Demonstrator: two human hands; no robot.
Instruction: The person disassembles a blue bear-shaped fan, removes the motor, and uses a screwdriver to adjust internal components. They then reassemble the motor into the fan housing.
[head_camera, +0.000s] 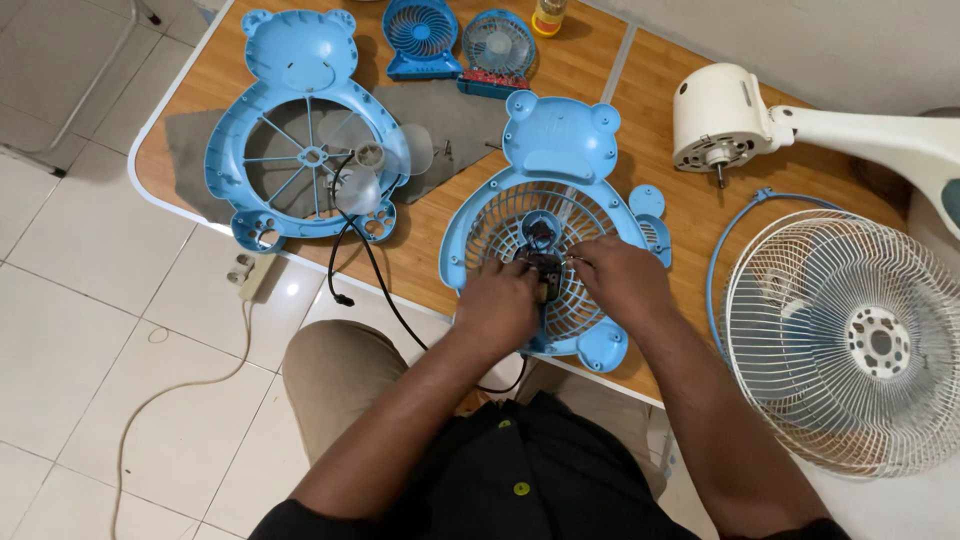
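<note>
left hand (497, 305) + right hand (620, 280): both pinching small dark motor (545, 275) | on bear-shaped fan grille (545, 235), tabletop (440, 250) near edge | wiring seemingly unfinished; other bear half (300, 130) unattached

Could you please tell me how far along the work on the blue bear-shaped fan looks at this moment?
Done: the fan is apart. Its front shell, blade still on it, lies away from the grille half. In hand: both hands, left hand and right hand, hold a small dark part at the centre of the grille half. Left: the halves are not joined, and the black cord trails loose off the table.
</note>
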